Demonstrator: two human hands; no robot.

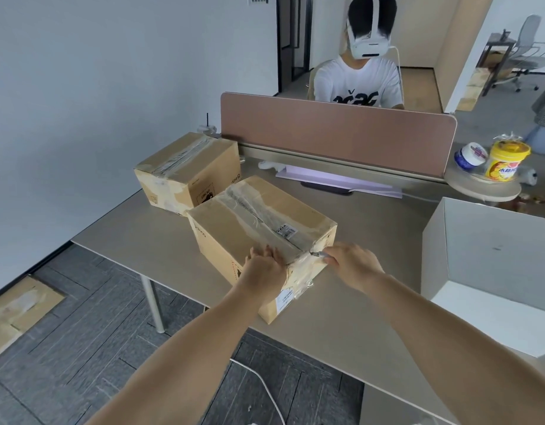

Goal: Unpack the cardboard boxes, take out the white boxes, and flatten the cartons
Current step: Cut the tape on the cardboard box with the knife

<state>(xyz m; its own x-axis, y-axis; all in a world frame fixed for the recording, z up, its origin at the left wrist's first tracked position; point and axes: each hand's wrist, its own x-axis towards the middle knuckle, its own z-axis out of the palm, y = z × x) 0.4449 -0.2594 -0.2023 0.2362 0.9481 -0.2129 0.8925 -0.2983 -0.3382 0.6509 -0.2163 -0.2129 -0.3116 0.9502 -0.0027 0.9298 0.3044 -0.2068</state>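
A taped cardboard box (249,222) sits on the table (142,237) in front of me, its top seam covered in clear tape. My left hand (263,266) rests on the box's near top edge, fingers spread over the cardboard. My right hand (351,265) grips a small metal blade (317,254) whose tip touches the tape at the near end of the seam. A second taped cardboard box (185,171) stands behind it at the table's far left corner. A white box (492,271) stands on the table at the right.
A brown divider panel (338,133) runs along the table's far edge, with a person seated behind it. A yellow tub (506,162) and a white jar (469,156) sit on a small round shelf at the right. Flattened cartons (16,308) lie on the floor at the left.
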